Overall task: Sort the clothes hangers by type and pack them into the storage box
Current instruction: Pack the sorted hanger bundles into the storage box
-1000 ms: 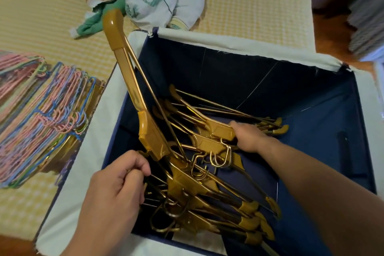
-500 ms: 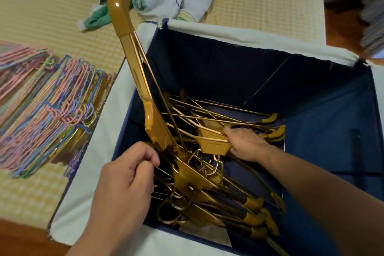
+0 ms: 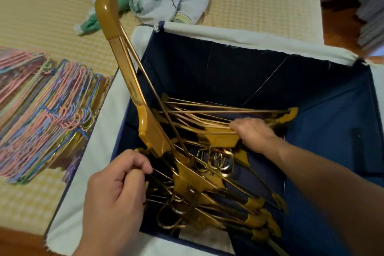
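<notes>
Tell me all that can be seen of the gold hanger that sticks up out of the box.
The raised hanger is glossy gold, plastic-looking, with a broad rounded shoulder end at top, a thick centre block and a thin metal-looking bar beside it. It stands steeply tilted, top leaning over the box's left rim. Its lower end is among the other gold hangers, near the left hand.

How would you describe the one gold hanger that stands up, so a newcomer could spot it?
Find the navy storage box with its pile of gold hangers. At its left wall, one gold hanger rises steeply, its end well above the rim; the others lie flat.

Wire hangers [image 3: 45,114] left of box [image 3: 228,39].
</notes>
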Demonstrator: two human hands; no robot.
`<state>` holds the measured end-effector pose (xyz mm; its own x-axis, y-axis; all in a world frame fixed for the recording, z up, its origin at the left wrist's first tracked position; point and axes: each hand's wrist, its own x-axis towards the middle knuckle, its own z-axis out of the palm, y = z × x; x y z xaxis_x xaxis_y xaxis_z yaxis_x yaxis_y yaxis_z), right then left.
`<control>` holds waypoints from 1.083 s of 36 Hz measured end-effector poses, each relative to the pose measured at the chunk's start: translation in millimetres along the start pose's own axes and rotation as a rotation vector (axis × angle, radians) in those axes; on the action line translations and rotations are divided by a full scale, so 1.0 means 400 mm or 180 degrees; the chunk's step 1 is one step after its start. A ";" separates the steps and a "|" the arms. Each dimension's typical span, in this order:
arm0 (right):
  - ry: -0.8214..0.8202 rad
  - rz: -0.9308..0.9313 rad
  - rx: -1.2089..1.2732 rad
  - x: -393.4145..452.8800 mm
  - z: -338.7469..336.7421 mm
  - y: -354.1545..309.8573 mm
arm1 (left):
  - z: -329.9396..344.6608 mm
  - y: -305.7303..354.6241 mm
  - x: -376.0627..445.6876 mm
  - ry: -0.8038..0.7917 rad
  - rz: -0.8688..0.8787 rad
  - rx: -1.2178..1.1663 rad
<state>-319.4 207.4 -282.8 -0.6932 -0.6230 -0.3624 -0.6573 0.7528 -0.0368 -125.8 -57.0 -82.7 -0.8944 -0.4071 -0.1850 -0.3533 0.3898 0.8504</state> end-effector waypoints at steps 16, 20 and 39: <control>-0.0465 0.0801 0.0153 0.120 -0.033 0.028 | 0.005 -0.012 0.001 -0.0051 0.0032 0.0134; 0.0298 0.0923 -0.0005 0.037 -0.025 -0.007 | 0.006 -0.014 0.000 -0.0074 0.0043 0.0190; -0.1023 0.1436 0.0773 -0.155 0.091 -0.099 | 0.002 0.000 -0.014 -0.0067 0.0096 -0.0033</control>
<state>-239.7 224.0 -292.9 -0.7390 -0.1638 -0.6535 -0.2066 0.9784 -0.0117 -121.2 -53.9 -82.0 -0.9102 -0.3778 -0.1695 -0.3234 0.3929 0.8609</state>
